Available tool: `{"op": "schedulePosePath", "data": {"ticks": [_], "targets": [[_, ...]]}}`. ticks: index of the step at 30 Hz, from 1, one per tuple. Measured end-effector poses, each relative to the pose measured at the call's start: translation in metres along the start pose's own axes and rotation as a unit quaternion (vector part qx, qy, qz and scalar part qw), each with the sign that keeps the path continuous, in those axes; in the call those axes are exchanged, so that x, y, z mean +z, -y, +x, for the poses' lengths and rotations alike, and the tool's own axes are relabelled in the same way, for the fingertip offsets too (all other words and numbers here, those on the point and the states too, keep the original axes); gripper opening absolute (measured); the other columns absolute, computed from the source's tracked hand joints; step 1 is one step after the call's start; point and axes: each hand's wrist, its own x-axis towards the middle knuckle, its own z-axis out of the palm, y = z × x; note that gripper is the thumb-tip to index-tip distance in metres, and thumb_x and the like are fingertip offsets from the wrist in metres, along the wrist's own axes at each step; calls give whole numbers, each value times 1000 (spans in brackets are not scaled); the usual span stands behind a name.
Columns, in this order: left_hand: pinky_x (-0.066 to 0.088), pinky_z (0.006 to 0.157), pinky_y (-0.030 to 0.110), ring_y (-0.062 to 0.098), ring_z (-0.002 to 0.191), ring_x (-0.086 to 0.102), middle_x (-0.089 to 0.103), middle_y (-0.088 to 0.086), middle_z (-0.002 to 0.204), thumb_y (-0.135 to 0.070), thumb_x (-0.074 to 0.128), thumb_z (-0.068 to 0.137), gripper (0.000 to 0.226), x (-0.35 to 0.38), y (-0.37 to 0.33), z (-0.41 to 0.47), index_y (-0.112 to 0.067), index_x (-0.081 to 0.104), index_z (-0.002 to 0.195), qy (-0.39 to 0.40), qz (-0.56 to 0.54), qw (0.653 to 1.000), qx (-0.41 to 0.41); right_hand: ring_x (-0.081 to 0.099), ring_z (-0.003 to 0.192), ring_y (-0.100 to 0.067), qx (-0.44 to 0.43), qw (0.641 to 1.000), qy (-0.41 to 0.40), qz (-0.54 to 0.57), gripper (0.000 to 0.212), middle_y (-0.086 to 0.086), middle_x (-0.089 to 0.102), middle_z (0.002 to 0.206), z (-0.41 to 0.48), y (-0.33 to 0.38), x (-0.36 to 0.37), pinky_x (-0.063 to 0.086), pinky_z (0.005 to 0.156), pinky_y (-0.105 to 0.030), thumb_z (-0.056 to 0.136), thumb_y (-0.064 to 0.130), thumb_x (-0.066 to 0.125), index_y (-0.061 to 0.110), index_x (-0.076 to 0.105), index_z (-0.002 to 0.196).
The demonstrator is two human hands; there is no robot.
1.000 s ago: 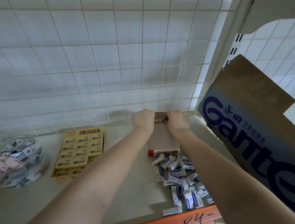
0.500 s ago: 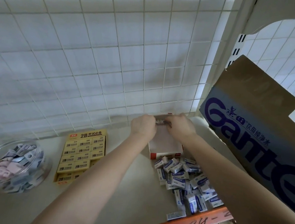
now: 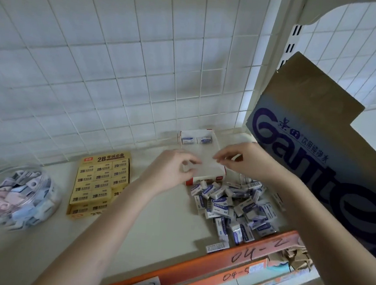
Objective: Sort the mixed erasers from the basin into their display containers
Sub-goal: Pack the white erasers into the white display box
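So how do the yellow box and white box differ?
The yellow box is nearly full of yellow erasers; the white box holds only two blue-labelled erasers, at its far end. The yellow box sits to the left, untouched; the white box lies under the left hand and right hand. Both are open, on the shelf.

White-and-red cardboard display box [image 3: 204,153] held two blue-labelled white erasers [image 3: 188,140] at its far wall; loose heap of matching erasers [image 3: 229,202] lay at its near end.

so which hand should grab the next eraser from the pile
Probably the right hand: it hovers just beyond the eraser pile, which lies on its side. The left hand sits further left, by the white box.
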Motion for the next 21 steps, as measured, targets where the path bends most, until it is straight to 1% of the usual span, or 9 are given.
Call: {"op": "schedulePosePath", "data": {"ticks": [2, 3, 6, 9, 10, 12, 15, 17, 21], "targets": [[46, 83, 29, 8, 90, 58, 68, -10, 101, -30, 68, 83, 23, 5, -7, -8, -26, 71, 105, 51, 51, 997, 35, 61, 83, 12, -1, 998, 63, 3, 19, 26, 66, 86, -10, 3, 6, 47, 79, -7, 86, 20, 66, 32, 71, 100], [46, 82, 30, 10, 93, 58, 68, -10, 100, -35, 66, 83, 24, 8, -9, -11, -27, 70, 105, 52, 76, 995, 43, 61, 82, 13, 1, 996, 87, -7, 20, 26, 66, 86, -13, 3, 9, 48, 80, -8, 86, 20, 66, 32, 71, 101], [44, 82, 28, 13, 101, 53, 65, -13, 107, -42, 63, 84, 29, 19, -10, -19, -32, 67, 111, 8, 134, 990, 51, 59, 84, 10, 14, 990, 130, -61, 22, 20, 66, 93, -20, 0, 16, 47, 83, -12, 85, 26, 66, 33, 69, 105], [41, 83, 26, 14, 103, 46, 58, -10, 111, -38, 67, 83, 33, 27, -7, -24, -34, 66, 115, -4, 135, 990, 52, 53, 95, 3, 11, 982, 159, -105, 28, 17, 61, 110, -24, -1, 16, 37, 80, -6, 86, 26, 64, 31, 66, 114], [40, 83, 26, 15, 102, 46, 56, -9, 111, -36, 69, 82, 32, 28, -6, -25, -35, 66, 114, -2, 121, 991, 51, 52, 97, 1, 12, 980, 164, -112, 30, 16, 59, 112, -25, 0, 15, 35, 82, -8, 87, 26, 63, 31, 65, 116], [38, 82, 26, 15, 100, 46, 55, -9, 111, -33, 71, 80, 28, 31, -4, -26, -35, 69, 108, -6, 110, 992, 56, 53, 97, -2, 20, 979, 168, -110, 30, 15, 60, 111, -26, 1, 15, 39, 84, -14, 87, 26, 63, 31, 64, 117], [40, 88, 32, 16, 104, 44, 54, -9, 114, -31, 70, 80, 34, 36, -2, -28, -32, 67, 114, -13, 126, 991, 52, 55, 95, -2, 30, 979, 171, -103, 25, 16, 60, 104, -29, 1, 18, 46, 88, -21, 88, 26, 62, 30, 66, 112], [40, 93, 35, 18, 110, 42, 53, -8, 118, -31, 69, 81, 32, 39, -2, -30, -30, 68, 113, -21, 136, 989, 50, 55, 97, -3, 32, 980, 169, -103, 22, 15, 60, 106, -29, 0, 19, 47, 91, -25, 89, 26, 60, 30, 66, 110], [38, 96, 37, 19, 117, 39, 54, -6, 122, -33, 69, 82, 17, 39, 2, -31, -28, 74, 97, -37, 135, 989, 55, 56, 96, -3, 35, 982, 155, -100, 22, 11, 64, 109, -31, -1, 20, 44, 86, -19, 91, 24, 58, 27, 65, 111]]}}
